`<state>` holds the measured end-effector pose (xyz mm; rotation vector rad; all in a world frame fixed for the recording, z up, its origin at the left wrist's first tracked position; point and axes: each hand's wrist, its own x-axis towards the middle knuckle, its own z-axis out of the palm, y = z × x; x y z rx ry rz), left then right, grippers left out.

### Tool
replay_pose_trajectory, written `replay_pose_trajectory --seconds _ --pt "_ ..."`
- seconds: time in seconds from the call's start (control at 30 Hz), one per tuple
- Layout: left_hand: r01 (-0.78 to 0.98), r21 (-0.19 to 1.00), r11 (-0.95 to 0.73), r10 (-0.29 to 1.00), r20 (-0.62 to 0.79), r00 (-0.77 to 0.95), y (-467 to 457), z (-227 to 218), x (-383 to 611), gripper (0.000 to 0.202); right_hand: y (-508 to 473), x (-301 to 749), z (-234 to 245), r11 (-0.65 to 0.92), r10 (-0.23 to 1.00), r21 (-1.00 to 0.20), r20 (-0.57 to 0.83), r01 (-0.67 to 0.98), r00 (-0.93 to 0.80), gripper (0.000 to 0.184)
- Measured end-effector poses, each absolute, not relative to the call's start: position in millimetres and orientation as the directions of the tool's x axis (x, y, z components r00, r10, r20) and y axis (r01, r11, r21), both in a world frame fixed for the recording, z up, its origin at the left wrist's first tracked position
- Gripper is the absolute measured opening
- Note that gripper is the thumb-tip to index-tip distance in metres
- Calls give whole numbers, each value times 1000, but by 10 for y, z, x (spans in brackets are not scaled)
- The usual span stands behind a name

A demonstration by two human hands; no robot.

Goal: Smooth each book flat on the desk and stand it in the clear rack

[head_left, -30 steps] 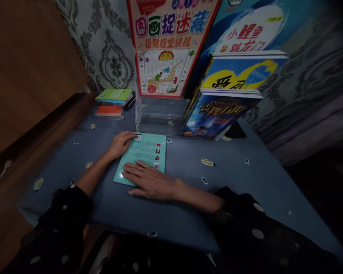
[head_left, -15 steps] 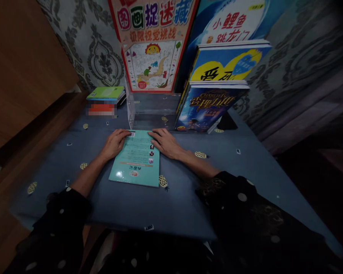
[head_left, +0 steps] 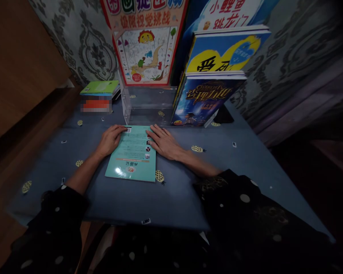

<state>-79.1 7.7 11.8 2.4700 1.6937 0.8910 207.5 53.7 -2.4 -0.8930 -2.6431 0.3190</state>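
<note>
A thin teal booklet (head_left: pixel 133 158) lies flat on the blue patterned tablecloth (head_left: pixel 171 198), its back cover up and its text upside down to me. My left hand (head_left: pixel 110 140) rests on the booklet's far left corner, fingers curled loosely over the edge. On the far right edge lies my right hand (head_left: pixel 164 142), flat with its fingers stretched out. Neither hand lifts the booklet. Both arms wear dark sleeves with pale dots.
A clear acrylic stand (head_left: pixel 147 106) sits just behind the booklet. Dark-blue (head_left: pixel 204 101) and yellow-blue (head_left: pixel 223 51) picture books lean at its right, and a red-framed poster book (head_left: pixel 144 45) stands behind. A small stack topped by a green book (head_left: pixel 100 89) lies at the back left, by a wooden panel (head_left: pixel 20 64).
My right hand has moved from the booklet's near end up to its far right edge. The left hand stayed on the far left corner. The view tilted downward a little.
</note>
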Motion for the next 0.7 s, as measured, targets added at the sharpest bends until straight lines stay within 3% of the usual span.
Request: replay_pose_trajectory --seconds 0.37,0.7 --pt "873 300 -384 882 400 250 3 176 -723 42 484 2090 47 785 616 -285 264 550 -742 51" --pt "889 268 -371 903 327 278 -301 147 -606 43 -3 2296 164 775 629 -216 170 595 -758 59"
